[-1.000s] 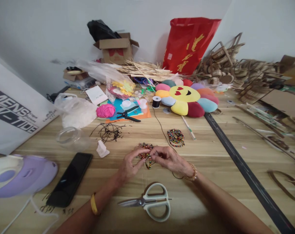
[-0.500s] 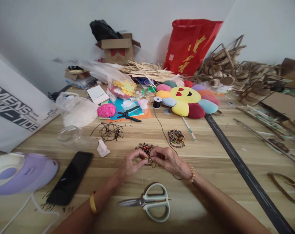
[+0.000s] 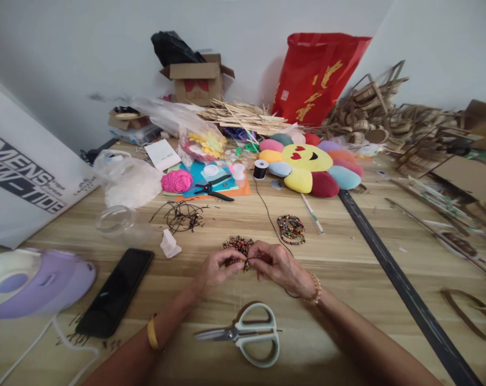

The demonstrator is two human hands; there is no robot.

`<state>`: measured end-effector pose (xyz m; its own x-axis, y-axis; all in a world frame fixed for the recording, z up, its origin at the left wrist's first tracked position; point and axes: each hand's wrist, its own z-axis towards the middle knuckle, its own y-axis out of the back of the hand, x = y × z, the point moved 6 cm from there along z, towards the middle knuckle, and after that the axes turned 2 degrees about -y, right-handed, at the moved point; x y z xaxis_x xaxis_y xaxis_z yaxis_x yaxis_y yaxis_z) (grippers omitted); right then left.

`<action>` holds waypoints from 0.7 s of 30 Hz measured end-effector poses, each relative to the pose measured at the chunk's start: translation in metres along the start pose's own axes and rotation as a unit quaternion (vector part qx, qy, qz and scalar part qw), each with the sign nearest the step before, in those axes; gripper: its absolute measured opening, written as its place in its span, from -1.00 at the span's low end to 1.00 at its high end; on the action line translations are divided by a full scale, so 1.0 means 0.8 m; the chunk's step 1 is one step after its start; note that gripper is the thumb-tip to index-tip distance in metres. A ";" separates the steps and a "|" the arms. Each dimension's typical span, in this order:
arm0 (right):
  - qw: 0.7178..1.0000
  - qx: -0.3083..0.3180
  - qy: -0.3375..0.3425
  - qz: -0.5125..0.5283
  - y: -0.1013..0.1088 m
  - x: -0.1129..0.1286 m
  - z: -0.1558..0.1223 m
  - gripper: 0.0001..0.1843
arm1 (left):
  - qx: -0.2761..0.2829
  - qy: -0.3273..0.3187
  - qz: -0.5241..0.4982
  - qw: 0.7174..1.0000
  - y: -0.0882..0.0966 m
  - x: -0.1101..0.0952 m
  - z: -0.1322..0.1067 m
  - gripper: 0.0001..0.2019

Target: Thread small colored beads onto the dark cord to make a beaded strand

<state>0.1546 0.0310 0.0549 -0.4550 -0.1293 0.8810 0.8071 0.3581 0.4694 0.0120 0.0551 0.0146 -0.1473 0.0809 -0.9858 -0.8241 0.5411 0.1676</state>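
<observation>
A bunched strand of small, round, multicoloured beads (image 3: 238,245) is being held at its near side in the narrowly pinched fingers of the left hand (image 3: 216,267) and right hand (image 3: 278,266), over the pale wood-grain table (image 3: 331,254), beyond white-handled metal scissors (image 3: 237,333).

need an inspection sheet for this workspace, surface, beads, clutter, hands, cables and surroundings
Surface: light wood-grain table, crowded toward the back
Work pieces: small multicoloured bead strand, partly hidden; heaped multicoloured round beads just beyond; coiled multicoloured bead loops farther right; spool of black cord
Clutter: white-handled metal scissors near the person; flat black smartphone; tangled black cord scraps; bright pink yarn ball
Hands: left hand and right hand pinch the small strand, fingertips close together
Cables: thin white cable beside the purple-and-white plastic appliance; connection unclear
Surroundings: glossy red bag with gold characters, brown woven baskets behind
</observation>
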 end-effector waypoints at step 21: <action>0.980 0.002 0.118 -0.158 -0.015 0.027 -0.010 -0.88 | 0.082 -0.010 -0.012 0.997 -0.010 -0.004 -0.002 -0.78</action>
<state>0.1384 0.0167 0.0686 -0.5826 -0.4445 0.6804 0.6376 0.2691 0.7218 0.0182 0.0492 0.0165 -0.1160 0.0816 -0.9899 -0.7273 0.6718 0.1406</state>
